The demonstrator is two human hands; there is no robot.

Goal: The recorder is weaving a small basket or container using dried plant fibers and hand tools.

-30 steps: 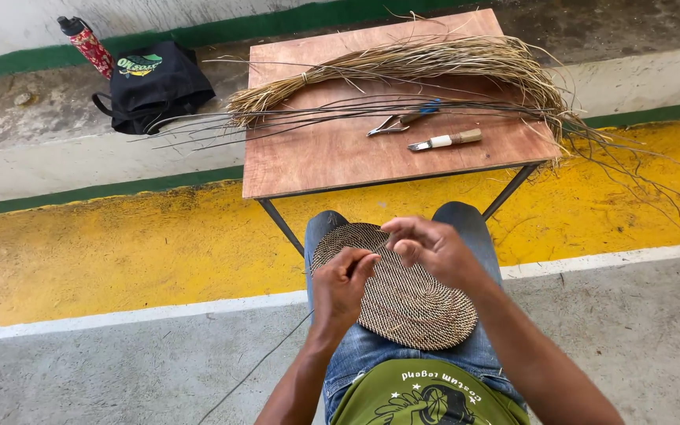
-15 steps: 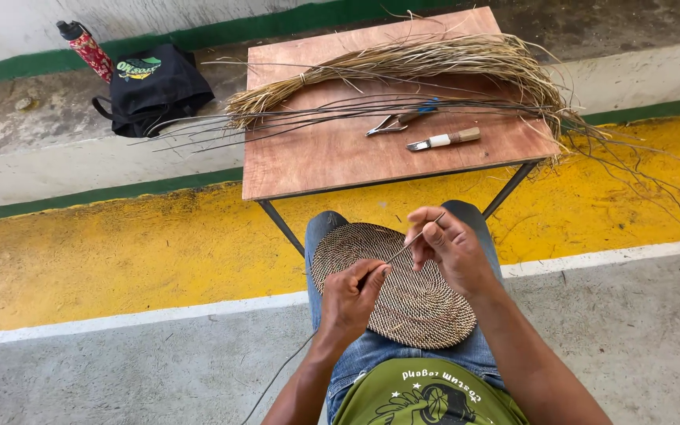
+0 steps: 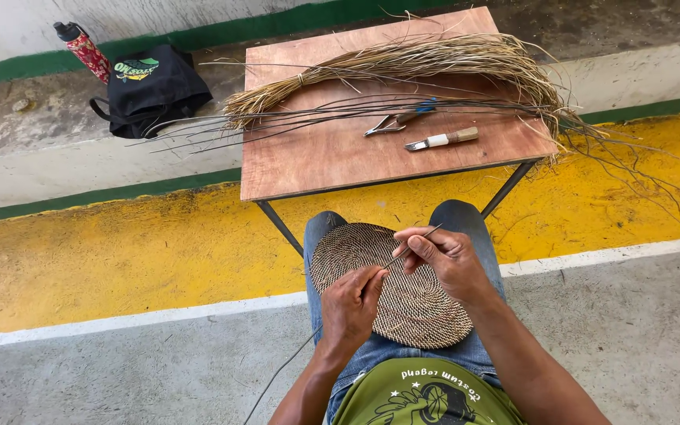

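Woven brown oval fibre mat (image 3: 403, 295) lies across the person's denim-clad lap, just in front of the small wooden table (image 3: 332, 157). The left hand (image 3: 349, 305) rests curled on the mat's near edge, fingers closed against the weave. The right hand (image 3: 446, 256) pinches a thin dark strand (image 3: 415, 244) between thumb and fingertips above the mat. Dried straw bundle (image 3: 403, 67), metal pliers (image 3: 391, 123) and a wooden-handled knife (image 3: 442, 140) lie on the table.

2 bare forearms, no sleeves reaching the wrists, left hand (image 3: 353, 303) and right hand (image 3: 444, 260) without gloves or rings, blue denim jeans (image 3: 466, 228) over both knees, olive-green T-shirt (image 3: 426, 393) at 6 o'clock, dark printed graphic and pale lettering
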